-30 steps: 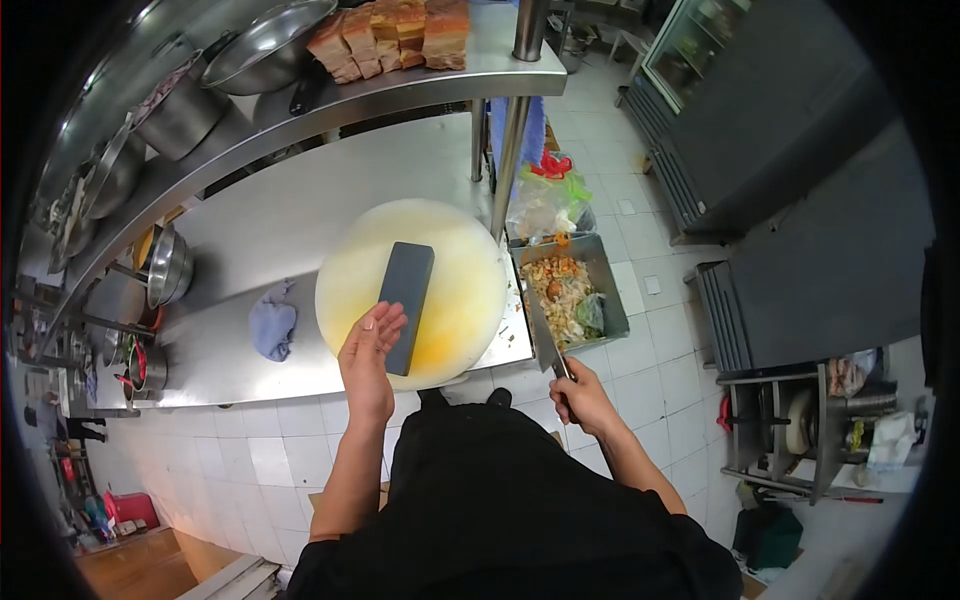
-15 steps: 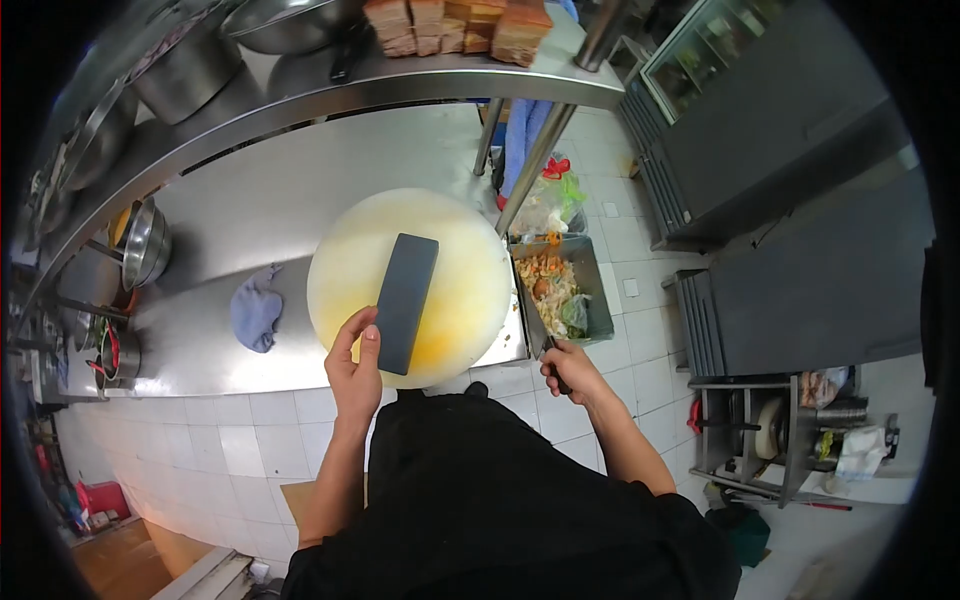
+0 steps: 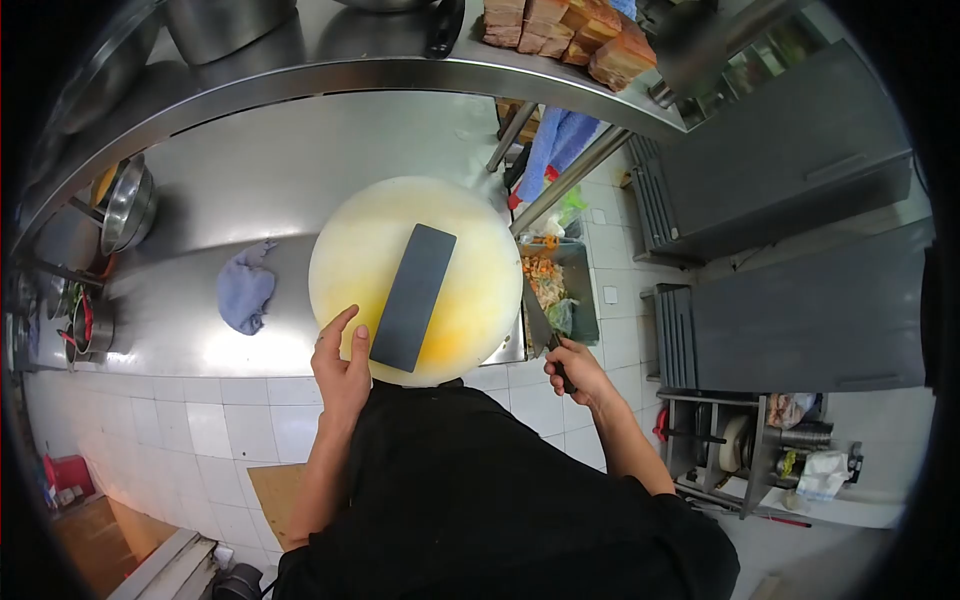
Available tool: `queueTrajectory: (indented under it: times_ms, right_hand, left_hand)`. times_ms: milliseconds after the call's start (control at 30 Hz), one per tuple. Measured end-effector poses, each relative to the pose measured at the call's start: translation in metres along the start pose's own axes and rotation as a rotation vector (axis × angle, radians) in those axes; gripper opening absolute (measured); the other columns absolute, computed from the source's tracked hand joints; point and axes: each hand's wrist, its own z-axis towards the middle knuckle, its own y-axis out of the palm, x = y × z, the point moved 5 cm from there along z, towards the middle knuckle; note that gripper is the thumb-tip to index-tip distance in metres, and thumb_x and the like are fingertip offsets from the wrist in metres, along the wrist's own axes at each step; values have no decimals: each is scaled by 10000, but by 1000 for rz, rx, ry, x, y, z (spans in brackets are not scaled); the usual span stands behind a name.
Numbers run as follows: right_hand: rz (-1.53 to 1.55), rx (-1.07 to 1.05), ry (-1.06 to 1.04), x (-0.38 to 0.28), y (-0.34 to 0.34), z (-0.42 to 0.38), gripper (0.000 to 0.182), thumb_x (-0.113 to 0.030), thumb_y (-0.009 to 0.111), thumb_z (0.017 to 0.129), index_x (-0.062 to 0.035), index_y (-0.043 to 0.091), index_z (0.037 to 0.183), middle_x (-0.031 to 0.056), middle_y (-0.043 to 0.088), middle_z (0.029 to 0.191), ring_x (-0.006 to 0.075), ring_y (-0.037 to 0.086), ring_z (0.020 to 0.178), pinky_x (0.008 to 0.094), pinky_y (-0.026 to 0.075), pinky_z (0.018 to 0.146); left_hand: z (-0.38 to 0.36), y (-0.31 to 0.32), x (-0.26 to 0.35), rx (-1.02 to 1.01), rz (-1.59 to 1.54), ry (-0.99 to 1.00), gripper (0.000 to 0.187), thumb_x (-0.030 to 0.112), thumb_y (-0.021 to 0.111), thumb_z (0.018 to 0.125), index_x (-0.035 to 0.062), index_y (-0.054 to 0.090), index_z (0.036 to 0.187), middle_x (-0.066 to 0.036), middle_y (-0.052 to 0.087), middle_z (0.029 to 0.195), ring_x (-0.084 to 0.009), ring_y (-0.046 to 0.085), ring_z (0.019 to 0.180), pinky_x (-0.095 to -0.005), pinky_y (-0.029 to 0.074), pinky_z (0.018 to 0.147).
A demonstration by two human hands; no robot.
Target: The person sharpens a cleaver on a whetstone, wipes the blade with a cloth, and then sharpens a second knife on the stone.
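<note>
A round white cutting board (image 3: 482, 250), stained yellow near its front, rests on the steel counter. Across it lies a dark grey rectangular block that looks like a sharpening stone (image 3: 414, 298), tilted slightly to the right. My left hand (image 3: 342, 375) is open at the board's front left edge, thumb and fingers apart, close to the stone but not gripping it. To the right of the board, my right hand (image 3: 582, 370) is closed round the black handle of a knife (image 3: 538, 318). Its blade points away from me, beside the board's right edge.
A blue cloth (image 3: 246, 288) lies on the steel counter (image 3: 300, 140) to the left. A grey bin (image 3: 582, 270) of food scraps stands at the right. Overhead, a steel shelf (image 3: 350, 80) bears slabs of meat (image 3: 570, 35) and pots. Metal bowls (image 3: 130, 205) sit far left.
My left hand has come off the stone and moved slightly left, its fingers spreading. The knife is still in my right hand, its blade now more visible. The view has shifted.
</note>
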Motion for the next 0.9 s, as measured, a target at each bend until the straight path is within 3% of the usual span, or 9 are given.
queueTrajectory:
  times_ms: [300,400,467,600,700,767,800,900]
  right_hand:
    - [-15,24,33,7,1,2,74,-89,556,917,-51,496,940,65,555,709,144,492,472,327,404,389]
    - [-24,-11,51,1,-5,23,101,-129,554,931,-43,512,963,65,558,711,145,501,484,326,413,401]
    - [163,-109,139,-1,-14,60,132,-182,553,949,-54,526,961,92,610,752,147,511,496,321,434,427]
    - [238,-141,194,-38,-11,100,233,-266,544,973,-40,577,1022,136,673,822,162,523,508,333,463,458]
    - [-450,78,-7,-98,-9,105,471,-407,509,1002,7,627,1194,195,719,886,221,597,544,391,495,460]
    - [-843,299,-225,-138,-31,150,449,-425,538,993,-7,684,1067,175,722,833,253,679,616,426,541,492]
    - [-833,391,-426,-168,-17,137,391,-362,597,978,12,676,1059,138,706,800,241,669,589,407,535,476]
    - [-624,337,-594,-197,-13,195,326,-267,679,943,22,671,1092,109,689,795,236,660,569,389,528,475]
  left_hand:
    - [9,0,0,-10,53,74,330,202,658,997,7,688,1262,-212,706,1177,-333,643,1130,-419,465,1014]
    - [7,1,-6,-18,50,66,328,203,661,996,10,690,1259,-208,706,1183,-336,642,1131,-423,464,1017]
    - [6,2,-10,-43,78,70,326,195,651,1006,8,685,1271,-195,705,1213,-314,642,1164,-405,464,1033]
    - [5,0,0,-40,152,134,317,174,646,1008,7,683,1274,-182,711,1225,-294,647,1179,-391,466,1039]
    - [3,-8,4,-3,174,141,315,175,652,1003,6,686,1267,-182,714,1218,-300,651,1166,-393,467,1033]
    - [1,-13,1,29,161,132,311,176,668,989,13,688,1253,-185,712,1193,-322,643,1144,-412,459,1026]
    - [-1,-14,-2,44,144,124,308,177,684,975,20,690,1240,-187,710,1168,-343,636,1122,-430,451,1020]
    - [-7,-18,-3,53,166,142,309,170,689,967,22,689,1238,-175,713,1161,-341,638,1113,-428,450,1017]
